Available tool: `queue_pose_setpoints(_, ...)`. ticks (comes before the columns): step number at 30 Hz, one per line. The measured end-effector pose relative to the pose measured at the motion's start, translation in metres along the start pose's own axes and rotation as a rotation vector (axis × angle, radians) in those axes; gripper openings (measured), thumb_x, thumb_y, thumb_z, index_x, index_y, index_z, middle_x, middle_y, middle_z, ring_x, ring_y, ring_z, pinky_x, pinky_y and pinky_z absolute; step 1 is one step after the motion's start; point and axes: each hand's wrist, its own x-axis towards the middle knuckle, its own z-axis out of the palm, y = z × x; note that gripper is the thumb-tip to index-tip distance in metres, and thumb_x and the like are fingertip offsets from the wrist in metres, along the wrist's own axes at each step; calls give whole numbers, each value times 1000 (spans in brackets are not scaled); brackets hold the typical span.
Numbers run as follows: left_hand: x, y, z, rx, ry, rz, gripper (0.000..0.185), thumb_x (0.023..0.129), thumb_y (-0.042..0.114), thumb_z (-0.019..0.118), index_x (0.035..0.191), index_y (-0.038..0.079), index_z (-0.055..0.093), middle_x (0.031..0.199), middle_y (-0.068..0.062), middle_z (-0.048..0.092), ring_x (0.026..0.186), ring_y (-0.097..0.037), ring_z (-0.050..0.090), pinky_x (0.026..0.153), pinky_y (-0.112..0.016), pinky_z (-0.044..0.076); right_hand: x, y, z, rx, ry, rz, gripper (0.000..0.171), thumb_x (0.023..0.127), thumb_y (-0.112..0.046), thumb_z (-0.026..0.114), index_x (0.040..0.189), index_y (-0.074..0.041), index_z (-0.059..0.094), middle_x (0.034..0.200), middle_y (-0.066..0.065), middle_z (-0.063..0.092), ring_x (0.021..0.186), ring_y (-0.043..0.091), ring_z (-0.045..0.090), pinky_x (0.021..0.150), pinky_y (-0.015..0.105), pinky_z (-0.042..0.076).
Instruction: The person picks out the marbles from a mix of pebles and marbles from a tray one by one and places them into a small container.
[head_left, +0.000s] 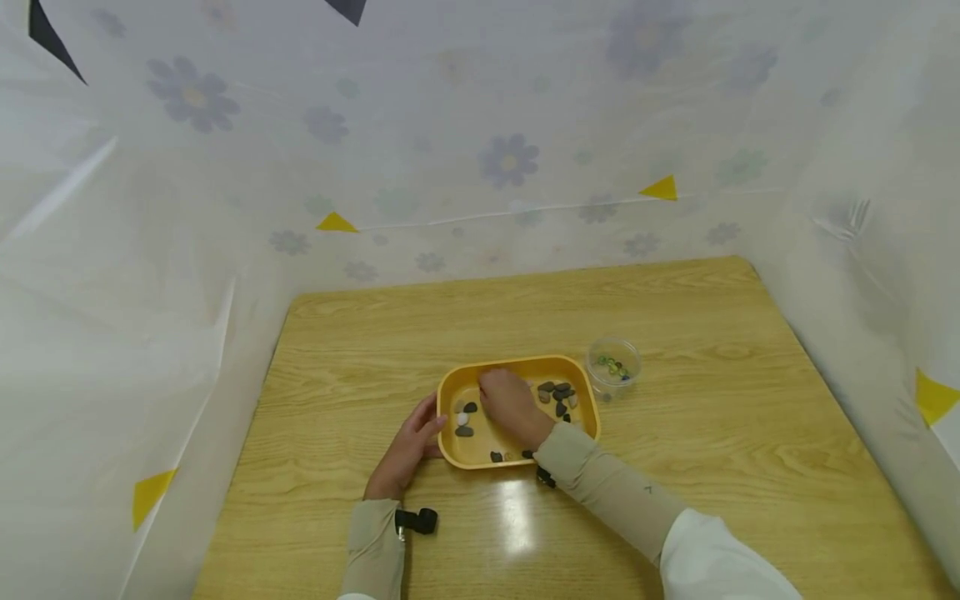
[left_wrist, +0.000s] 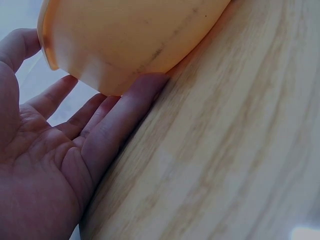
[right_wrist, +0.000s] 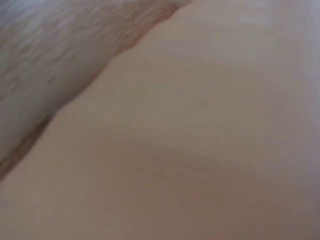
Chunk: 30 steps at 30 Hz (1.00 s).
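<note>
A yellow plastic tray (head_left: 517, 362) stands on the table, with small stones inside it. My left hand (head_left: 405, 446) holds its left end, thumb at the rim and the other fingers against the outer wall, as the left wrist view shows. Over the middle of the tray floor, my right hand (head_left: 513, 408) reaches down with bent fingers; the fingertips are hidden, so I cannot tell whether they hold a stone. A white stone (head_left: 462, 418) and dark stones (head_left: 465, 432) lie on the left side. Several dark and brown stones (head_left: 561, 393) cluster at the right.
Behind the tray's right end stands a clear round bowl (head_left: 598, 381) holding green and dark glass pieces (head_left: 612, 367). A few stones (head_left: 497, 457) lie along the tray's near wall. Pale flowered sheeting (head_left: 480, 233) surrounds the wooden table (head_left: 712, 417). The right wrist view is blurred.
</note>
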Motion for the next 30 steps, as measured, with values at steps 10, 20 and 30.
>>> queue_pose_setpoints(10,0,1,0,8,-2,12,54,97,23,52,146,19,30,146,-8,31,116,-35,48,76,-45,54,1,1,3,-8,5,-11,17,88,-10,61,71,-14,61,68,-1,54,59,12,51,48,25,41)
queue_pose_setpoints(20,2,-3,-2,5,2,1,52,97,23,51,145,20,31,145,-9,33,116,-36,48,76,-46,54,-1,0,5,-52,20,-37,19,87,-11,61,69,-14,61,67,-2,54,62,15,55,48,27,43)
queue_pose_setpoints(30,10,-22,-6,20,50,32,51,94,30,55,142,26,37,142,-3,38,111,-31,53,71,-44,56,0,-1,6,-54,-2,-25,16,87,-9,60,72,-14,62,69,-1,55,64,15,55,50,27,45)
